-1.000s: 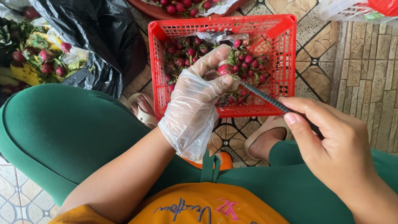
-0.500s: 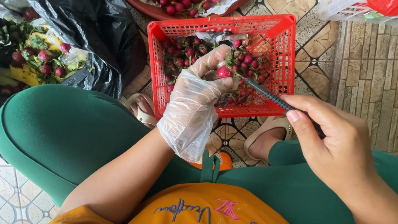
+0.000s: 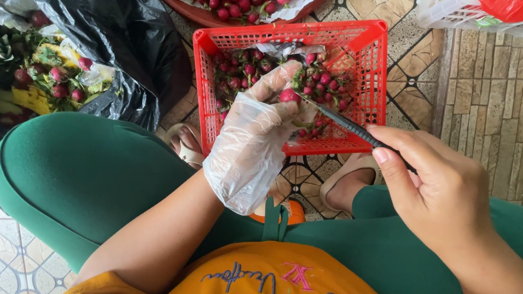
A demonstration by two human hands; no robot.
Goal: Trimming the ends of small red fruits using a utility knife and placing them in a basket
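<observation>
Left hand (image 3: pixel 249 145), in a clear plastic glove, has its grip clamped on one red radish (image 3: pixel 290 95) above the red basket (image 3: pixel 376 81) at centre frame, which holds more radishes. Right hand (image 3: pixel 432 188) is closed on a dark knife (image 3: pixel 344 125), tip at the radish. Upper-left black bag (image 3: pixel 112 9) holds scraps; a top-centre tray (image 3: pixel 179 5) holds radishes.
</observation>
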